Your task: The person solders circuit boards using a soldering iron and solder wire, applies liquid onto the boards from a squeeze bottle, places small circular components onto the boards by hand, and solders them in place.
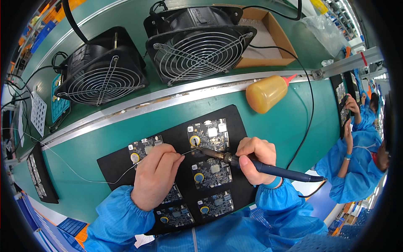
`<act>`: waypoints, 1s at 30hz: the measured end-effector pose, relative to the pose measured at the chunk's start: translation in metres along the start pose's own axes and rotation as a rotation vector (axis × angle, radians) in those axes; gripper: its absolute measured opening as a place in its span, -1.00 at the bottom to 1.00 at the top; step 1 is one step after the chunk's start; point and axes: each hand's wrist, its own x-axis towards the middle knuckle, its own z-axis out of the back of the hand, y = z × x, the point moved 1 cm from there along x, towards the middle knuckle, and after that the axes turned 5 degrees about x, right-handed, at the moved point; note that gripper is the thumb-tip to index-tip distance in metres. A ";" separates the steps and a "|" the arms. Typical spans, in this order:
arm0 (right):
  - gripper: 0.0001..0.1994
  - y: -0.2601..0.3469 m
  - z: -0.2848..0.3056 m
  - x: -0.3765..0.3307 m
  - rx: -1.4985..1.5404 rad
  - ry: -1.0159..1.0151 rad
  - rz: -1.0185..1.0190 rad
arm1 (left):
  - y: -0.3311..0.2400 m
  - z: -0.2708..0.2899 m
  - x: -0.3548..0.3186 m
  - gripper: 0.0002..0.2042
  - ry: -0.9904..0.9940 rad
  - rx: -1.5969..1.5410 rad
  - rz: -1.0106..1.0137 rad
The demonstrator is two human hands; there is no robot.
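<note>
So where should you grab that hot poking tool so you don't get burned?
Hold the soldering iron by its dark blue handle, coming from the right, as the right hand does. The metal tip points left onto the circuit board, and the cord trails off the right end.

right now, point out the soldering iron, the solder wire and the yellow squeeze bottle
soldering iron [277, 170]: head view, on its dark blue handle just past the right hand.
solder wire [84, 178]: head view, on the thin strand trailing over the green mat.
yellow squeeze bottle [264, 94]: head view, on its amber body.
</note>
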 end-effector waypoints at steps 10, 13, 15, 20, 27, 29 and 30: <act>-0.91 -0.003 -0.001 -0.001 0.010 -0.012 0.020 | -0.006 -0.007 0.011 -0.78 0.096 0.006 -0.026; -0.91 0.000 -0.001 0.001 0.013 -0.007 0.026 | -0.007 -0.004 0.012 -0.62 0.195 0.101 -0.057; -0.91 -0.002 -0.002 0.000 0.014 -0.015 0.031 | -0.005 -0.006 0.010 -0.51 0.216 0.146 -0.078; -0.91 -0.003 -0.002 0.000 0.024 -0.013 0.041 | -0.006 -0.004 0.011 -0.53 0.226 0.155 -0.052; -0.93 0.001 0.003 -0.004 0.068 -0.068 0.020 | -0.007 -0.004 0.012 -0.55 0.226 0.148 -0.054; -0.94 0.002 0.006 -0.005 0.107 -0.113 0.024 | -0.007 -0.003 0.011 -0.54 0.232 0.142 -0.061; -0.94 0.002 0.007 -0.006 0.107 -0.113 0.026 | -0.006 -0.003 0.011 -0.53 0.239 0.138 -0.068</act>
